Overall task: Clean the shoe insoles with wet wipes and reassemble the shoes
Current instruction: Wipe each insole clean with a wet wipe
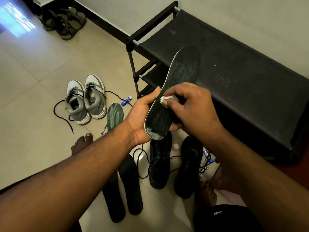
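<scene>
Right hand: fingers curled, pinching a small bunched white wet wipe and pressing it against the top face of a long dark speckled insole with a pale edge. Left hand: fingers wrapped under the insole's heel end, thumb lying up along its pale edge. Insole held tilted in the air, toe end up over the black fabric-topped shoe rack; pale residue shows at the heel.

On the tiled floor directly below: pair of black lace-up shoes, laces loose. Just left of them, two plain black insoles lying side by side. Farther left, a green-patterned dark insole beside a pair of grey-and-white sneakers, laces trailing. Small blue tube near the rack leg. Olive sandals by the far wall. Person's bare feet on the floor.
</scene>
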A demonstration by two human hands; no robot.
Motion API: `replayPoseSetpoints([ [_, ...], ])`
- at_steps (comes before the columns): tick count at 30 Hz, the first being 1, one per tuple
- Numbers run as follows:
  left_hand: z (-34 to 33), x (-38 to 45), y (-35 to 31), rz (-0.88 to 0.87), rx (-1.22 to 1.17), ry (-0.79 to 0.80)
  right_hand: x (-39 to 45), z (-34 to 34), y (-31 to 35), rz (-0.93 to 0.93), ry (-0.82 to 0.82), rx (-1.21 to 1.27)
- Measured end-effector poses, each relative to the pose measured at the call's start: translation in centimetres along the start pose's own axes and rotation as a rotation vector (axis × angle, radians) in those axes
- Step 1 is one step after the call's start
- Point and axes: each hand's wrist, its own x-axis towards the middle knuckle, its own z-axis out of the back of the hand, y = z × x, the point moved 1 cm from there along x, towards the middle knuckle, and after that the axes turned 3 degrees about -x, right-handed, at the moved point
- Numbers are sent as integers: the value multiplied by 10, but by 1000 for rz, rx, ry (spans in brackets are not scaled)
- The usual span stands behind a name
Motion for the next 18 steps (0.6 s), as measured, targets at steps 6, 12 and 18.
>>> replayPoseSetpoints([
  [6,6,0,-13,-35,-48,-91,-13,-14,22,149,233,165],
  [12,6,2,-14,-64,-71,-87,-8,-9,11,41,163,84],
  [18,6,4,-16,-84,-113,-45,-15,-13,16,23,56,54],
])
